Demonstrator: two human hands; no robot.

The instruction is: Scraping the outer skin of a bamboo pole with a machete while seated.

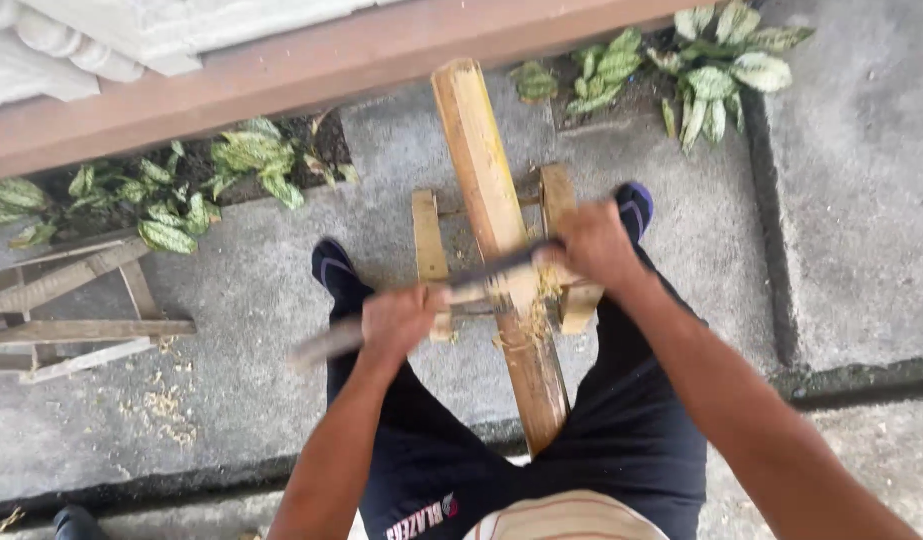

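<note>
Work in hand: shaving a long bamboo piece (487, 190) with a two-handed blade (452, 290). The bamboo runs from upper centre of the frame down to lower centre, resting on a small wooden stand (432, 240) on the concrete floor (262, 300), between the person's legs.

The left hand (400, 320) has its fingers closed around one end of the blade; the right hand (594, 245) is closed around the other end. The blade lies across the bamboo at mid-frame.

Progress, as judged: pale shavings sit at the blade and on the floor at lower left (162, 405), so some material is off. The upper length looks yellow and smooth (how much remains to shave cannot be told).

Packages, labels, signs: none seen, save printed lettering on the dark shorts (422, 515) at the bottom centre. A wooden frame (72, 310) lies at left; leafy plants (722, 75) line the top edge.
</note>
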